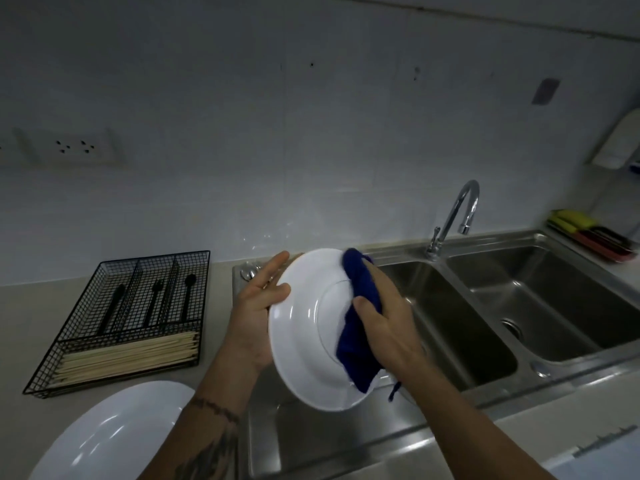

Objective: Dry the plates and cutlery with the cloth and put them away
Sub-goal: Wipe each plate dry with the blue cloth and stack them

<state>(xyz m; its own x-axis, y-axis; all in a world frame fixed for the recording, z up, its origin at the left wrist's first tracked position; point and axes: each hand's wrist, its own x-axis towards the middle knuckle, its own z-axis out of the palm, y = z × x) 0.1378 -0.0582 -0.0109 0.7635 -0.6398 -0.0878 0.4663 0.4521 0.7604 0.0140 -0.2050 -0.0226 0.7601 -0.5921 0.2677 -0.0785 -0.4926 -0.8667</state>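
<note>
At the left of the frame a black wire-mesh cutlery tray (121,320) sits on the pale tabletop (27,317). Its three narrow upper compartments each hold one black utensil (156,301) lying lengthwise, heads toward the wall; what kind each is cannot be made out through the mesh. The wide lower compartment is packed with pale wooden chopsticks (131,355) lying crosswise.

In the centre, over the steel draining area (311,441) left of the double steel sink (519,306), a round white plate (304,344) is held tilted on edge, its underside and foot ring facing the camera, its upper rim leaning toward the wall. The left hand (259,306) grips the plate's left rim, thumb on the near face, fingers hidden behind it. The right hand (384,317) clutches a dark blue cloth (356,327) and presses it against the plate's right half; the cloth hangs down past the lower rim, hiding that part of the plate.

At the lower left a second white plate (114,434) lies on the tabletop, cut off by the frame's bottom edge and partly covered by the left forearm. A chrome tap (457,216) stands behind the sink. At the far right, a red tray (602,240) with yellow-green items is blurred.
</note>
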